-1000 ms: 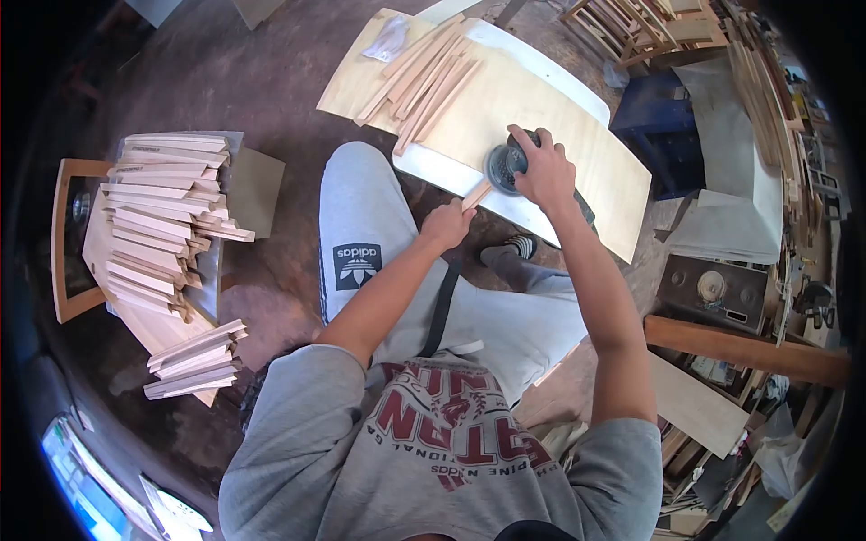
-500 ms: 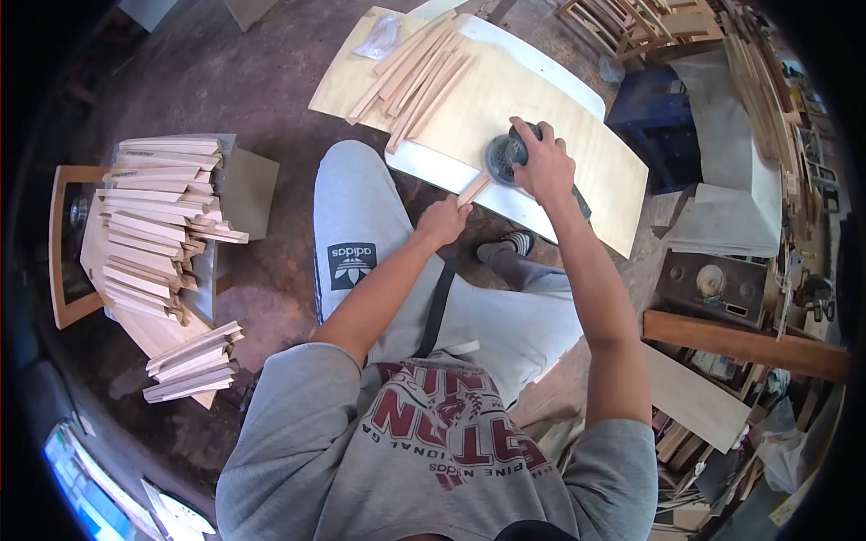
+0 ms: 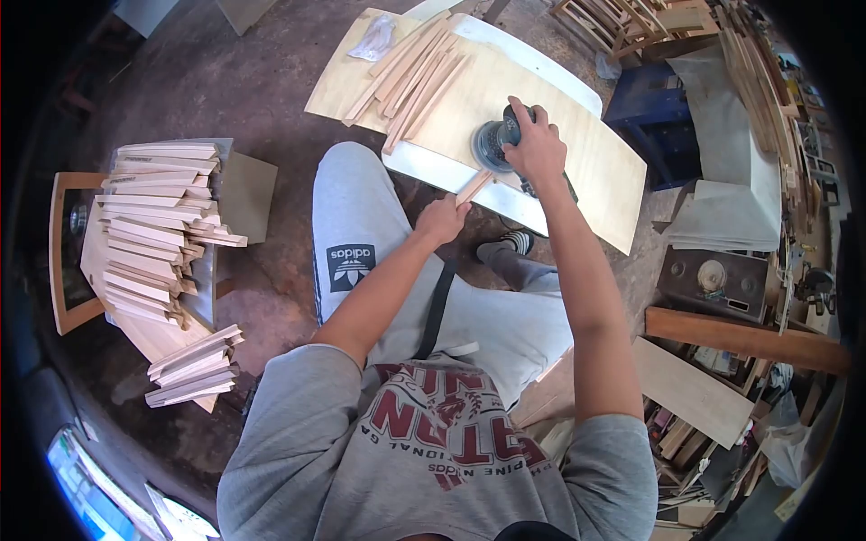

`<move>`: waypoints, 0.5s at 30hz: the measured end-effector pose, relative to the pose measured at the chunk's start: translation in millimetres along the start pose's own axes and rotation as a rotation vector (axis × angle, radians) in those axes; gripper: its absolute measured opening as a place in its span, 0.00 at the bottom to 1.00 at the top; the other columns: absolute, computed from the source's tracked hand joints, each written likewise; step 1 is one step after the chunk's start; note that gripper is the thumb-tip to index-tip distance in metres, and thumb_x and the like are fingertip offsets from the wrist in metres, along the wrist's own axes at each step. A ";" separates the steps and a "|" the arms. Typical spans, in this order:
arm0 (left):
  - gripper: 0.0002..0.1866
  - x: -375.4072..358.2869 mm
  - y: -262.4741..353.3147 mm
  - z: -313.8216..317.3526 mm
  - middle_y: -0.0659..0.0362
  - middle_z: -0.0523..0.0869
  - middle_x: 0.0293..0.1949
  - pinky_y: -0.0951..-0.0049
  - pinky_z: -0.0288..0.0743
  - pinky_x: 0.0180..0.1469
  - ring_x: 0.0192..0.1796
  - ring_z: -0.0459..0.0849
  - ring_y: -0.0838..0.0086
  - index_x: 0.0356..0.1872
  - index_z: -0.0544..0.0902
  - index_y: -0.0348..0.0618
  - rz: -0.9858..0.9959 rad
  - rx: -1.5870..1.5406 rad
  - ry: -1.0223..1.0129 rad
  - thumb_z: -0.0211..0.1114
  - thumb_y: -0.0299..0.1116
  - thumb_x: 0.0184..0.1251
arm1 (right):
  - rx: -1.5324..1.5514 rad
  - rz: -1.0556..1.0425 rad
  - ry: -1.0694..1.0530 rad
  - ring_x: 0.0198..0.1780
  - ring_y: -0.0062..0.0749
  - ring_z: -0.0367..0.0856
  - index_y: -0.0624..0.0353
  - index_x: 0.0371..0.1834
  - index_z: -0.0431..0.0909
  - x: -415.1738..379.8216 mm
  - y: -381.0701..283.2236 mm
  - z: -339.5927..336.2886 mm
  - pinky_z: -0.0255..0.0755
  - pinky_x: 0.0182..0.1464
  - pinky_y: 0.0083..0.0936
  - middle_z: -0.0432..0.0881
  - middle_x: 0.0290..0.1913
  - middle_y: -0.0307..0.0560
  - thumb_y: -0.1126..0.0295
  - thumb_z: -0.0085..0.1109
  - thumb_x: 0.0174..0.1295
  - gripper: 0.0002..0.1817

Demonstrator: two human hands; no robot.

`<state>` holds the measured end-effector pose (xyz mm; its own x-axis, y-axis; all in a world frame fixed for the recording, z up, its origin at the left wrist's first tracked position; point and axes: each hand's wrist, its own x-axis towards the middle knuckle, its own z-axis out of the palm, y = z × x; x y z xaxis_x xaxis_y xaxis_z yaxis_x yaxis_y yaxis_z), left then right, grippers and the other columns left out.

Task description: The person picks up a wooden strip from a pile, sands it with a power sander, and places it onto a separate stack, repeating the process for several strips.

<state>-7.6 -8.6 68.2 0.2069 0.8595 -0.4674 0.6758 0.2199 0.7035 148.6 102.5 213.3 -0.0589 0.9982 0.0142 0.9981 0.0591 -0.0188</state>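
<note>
My right hand (image 3: 538, 147) is wrapped round a dark power sander (image 3: 492, 144), whose round pad is over the far end of a narrow wooden strip (image 3: 473, 187). Closed on the strip's near end is my left hand (image 3: 440, 219), just off the front edge of the work table. Beneath the sander lies a pale plywood board (image 3: 577, 171) on a white surface (image 3: 424, 169). Several loose wooden strips (image 3: 419, 77) rest on the board's left part, next to a crumpled clear plastic bag (image 3: 373, 38).
To the left, many stacked wooden strips (image 3: 153, 234) lie on a board beside a wooden frame (image 3: 59, 252). A blue cabinet (image 3: 649, 117), a dark speaker-like box (image 3: 713, 284) and a reddish wooden beam (image 3: 744, 338) stand on the right. Scrap wood fills the far right.
The sander and my right hand have shifted slightly left and away from me. My left hand keeps its hold on the strip in nearly the same place.
</note>
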 end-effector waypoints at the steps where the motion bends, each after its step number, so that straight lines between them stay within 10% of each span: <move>1: 0.27 1.5 -0.4 0.8 0.35 0.90 0.46 0.41 0.79 0.58 0.53 0.88 0.39 0.52 0.82 0.33 0.000 0.000 -0.001 0.54 0.53 0.83 | -0.004 0.003 -0.005 0.59 0.59 0.85 0.23 0.79 0.65 1.0 0.0 -0.4 0.88 0.49 0.47 0.74 0.73 0.53 0.65 0.77 0.49 0.50; 15: 0.29 7.1 -2.2 10.0 0.34 0.89 0.44 0.40 0.78 0.57 0.52 0.87 0.36 0.51 0.82 0.32 0.022 -0.005 0.048 0.53 0.55 0.83 | 0.020 0.021 -0.056 0.60 0.58 0.85 0.24 0.81 0.64 -32.0 -8.7 -7.3 0.87 0.53 0.47 0.75 0.73 0.54 0.61 0.81 0.49 0.52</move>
<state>-0.6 -7.6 58.0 0.1869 0.8853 -0.4258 0.6682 0.2031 0.7157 142.0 70.0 220.4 -0.0397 0.9983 -0.0422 0.9985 0.0380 -0.0388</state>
